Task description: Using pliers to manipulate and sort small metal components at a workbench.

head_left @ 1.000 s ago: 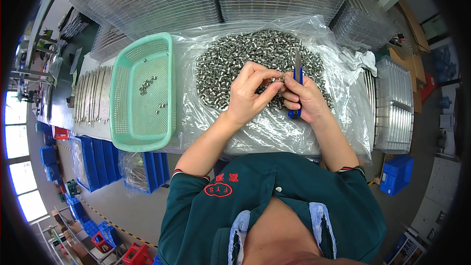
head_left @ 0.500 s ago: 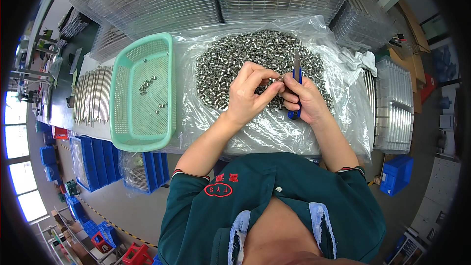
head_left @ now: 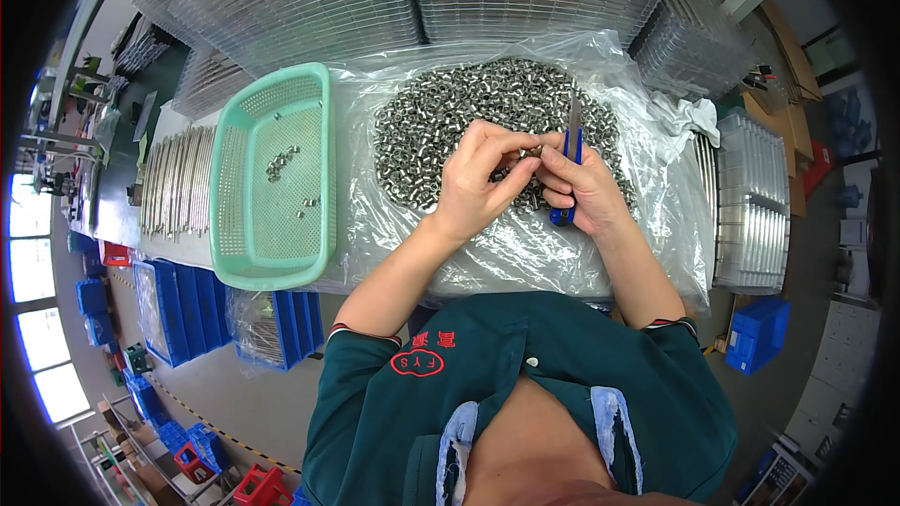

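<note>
A wide heap of small shiny metal fittings (head_left: 422,122) lies on a clear plastic sheet (head_left: 384,258) in front of me. Over its near part, my left hand (head_left: 478,178) pinches a small metal fitting (head_left: 534,152) between thumb and fingertips. Close against it, my right hand (head_left: 586,189) grips a blue utility knife (head_left: 562,215), its blade pointing away from me. The right thumb and forefinger meet the left fingertips at the fitting, which they mostly hide. Left of the heap stands a pale green plastic basket (head_left: 328,225) with a few similar pieces on its bottom.
Stacked clear plastic trays (head_left: 525,0) rise along the back of the table, with more trays (head_left: 755,206) at the right. Metal rods (head_left: 178,183) lie in a row left of the basket. A white cloth (head_left: 689,117) rests at the right; blue crates (head_left: 183,309) stand below the table edge.
The knife in my right hand has tilted slightly, its blade tip shifting a little to the right. Both hands otherwise stay nearly in place, fingertips together.
</note>
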Motion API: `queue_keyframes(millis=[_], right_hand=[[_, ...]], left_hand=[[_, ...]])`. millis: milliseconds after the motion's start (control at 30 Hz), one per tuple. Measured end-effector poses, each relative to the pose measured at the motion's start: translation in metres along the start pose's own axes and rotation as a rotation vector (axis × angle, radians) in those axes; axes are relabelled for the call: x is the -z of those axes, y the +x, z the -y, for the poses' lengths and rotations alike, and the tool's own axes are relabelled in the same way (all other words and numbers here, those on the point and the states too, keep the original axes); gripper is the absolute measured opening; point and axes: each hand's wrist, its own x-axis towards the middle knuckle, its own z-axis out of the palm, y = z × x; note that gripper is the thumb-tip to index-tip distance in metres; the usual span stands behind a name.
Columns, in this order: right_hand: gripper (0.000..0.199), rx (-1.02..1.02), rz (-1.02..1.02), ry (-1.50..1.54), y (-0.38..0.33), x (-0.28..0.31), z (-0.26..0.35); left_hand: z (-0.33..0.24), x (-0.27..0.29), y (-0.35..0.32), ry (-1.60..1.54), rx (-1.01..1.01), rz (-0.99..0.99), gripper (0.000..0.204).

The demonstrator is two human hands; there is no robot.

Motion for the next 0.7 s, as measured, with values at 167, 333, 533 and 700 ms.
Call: queue_keyframes(millis=[167, 333, 533, 700], right_hand=[[0.021, -0.008, -0.025, 0.024, -0.0011, -0.0027, 0.0014], [0.021, -0.030, -0.020, 0.040, -0.0018, -0.0038, 0.0029], [0.021, -0.047, 0.003, 0.034, -0.0019, -0.0017, 0.0029], [0.020, -0.044, 0.015, 0.030, -0.0016, -0.0013, 0.0022]], left_hand=[[0.0000, 0.0008, 0.0003, -0.016, 0.035, 0.017, 0.022], [0.0003, 0.0003, 0.0001, -0.025, 0.047, 0.006, 0.022], [-0.0006, 0.0006, 0.0007, -0.008, 0.037, 0.003, 0.018], [0.0003, 0.0011, 0.0005, 0.002, 0.034, -0.004, 0.017]])
